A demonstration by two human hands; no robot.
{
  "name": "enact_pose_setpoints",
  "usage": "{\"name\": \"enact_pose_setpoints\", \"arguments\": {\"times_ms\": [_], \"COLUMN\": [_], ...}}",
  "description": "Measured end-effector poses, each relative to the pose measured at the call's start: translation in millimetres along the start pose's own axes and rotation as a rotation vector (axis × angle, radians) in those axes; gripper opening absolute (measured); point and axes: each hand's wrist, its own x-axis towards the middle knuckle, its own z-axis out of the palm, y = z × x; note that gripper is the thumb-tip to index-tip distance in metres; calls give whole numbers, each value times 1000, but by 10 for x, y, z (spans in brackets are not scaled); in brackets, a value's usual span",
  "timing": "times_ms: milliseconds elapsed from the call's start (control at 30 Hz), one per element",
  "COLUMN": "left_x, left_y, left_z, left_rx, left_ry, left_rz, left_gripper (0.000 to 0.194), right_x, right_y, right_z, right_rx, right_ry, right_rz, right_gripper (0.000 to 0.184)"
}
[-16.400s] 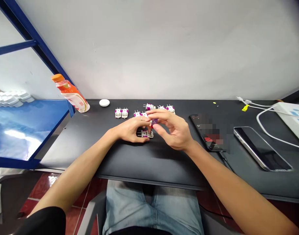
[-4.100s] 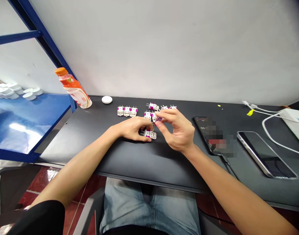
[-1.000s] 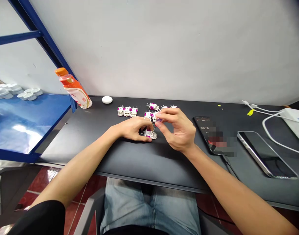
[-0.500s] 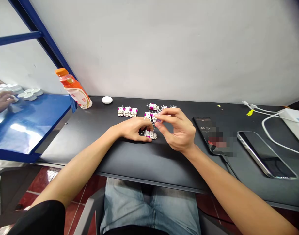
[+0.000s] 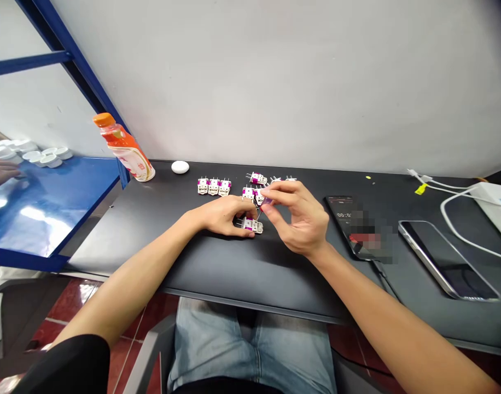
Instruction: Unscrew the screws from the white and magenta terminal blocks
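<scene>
My left hand (image 5: 228,216) is closed around a white and purple plug core (image 5: 251,225) with metal prongs, pressing it down on the black table. The prongs point left, toward my palm. Just to the right, my right hand (image 5: 298,219) pinches a small screwdriver (image 5: 267,201) by its purple handle. Its thin shaft slants down to the right half of the plug core; the exact tip contact is too small to make out. Behind my hands lie more plug cores (image 5: 257,179), some partly hidden by my right fingers. A row of three plug cores (image 5: 213,186) stands further left.
An orange-capped bottle (image 5: 127,150) and a white oval object (image 5: 180,167) stand at the back left. On the right lie two phones, a dark one (image 5: 341,210) and a silver-edged one (image 5: 447,260), near white cables (image 5: 443,205). Another person's hand (image 5: 2,172) rests over the blue table (image 5: 70,186).
My hands, the plug core and the screwdriver hold almost the same position. At the far left, the other person's hand has moved down and away from the white pieces.
</scene>
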Motion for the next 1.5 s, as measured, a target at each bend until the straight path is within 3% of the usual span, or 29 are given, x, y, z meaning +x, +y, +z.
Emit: {"name": "enact_pose_setpoints", "arguments": {"times_ms": [267, 600, 833, 1033, 1500], "left_x": [-7, -1, -4, 5, -3], "left_y": [6, -3, 29, 16, 0], "left_z": [-2, -4, -16, -14, -6], "left_rx": [7, 1, -5, -5, -1], "left_ry": [-3, -1, -5, 4, 5], "left_rz": [13, 10, 10, 9, 19], "left_gripper": [31, 31, 29, 31, 30], "right_x": [-15, 18, -37, 11, 11], "right_y": [-9, 7, -6, -3, -5], "right_z": [-1, 10, -5, 15, 1], "right_rx": [41, 9, 48, 41, 17], "right_ry": [-7, 16, -16, 13, -5], "right_rz": [25, -41, 71, -11, -13], "right_gripper": [36, 42, 36, 37, 37]}}
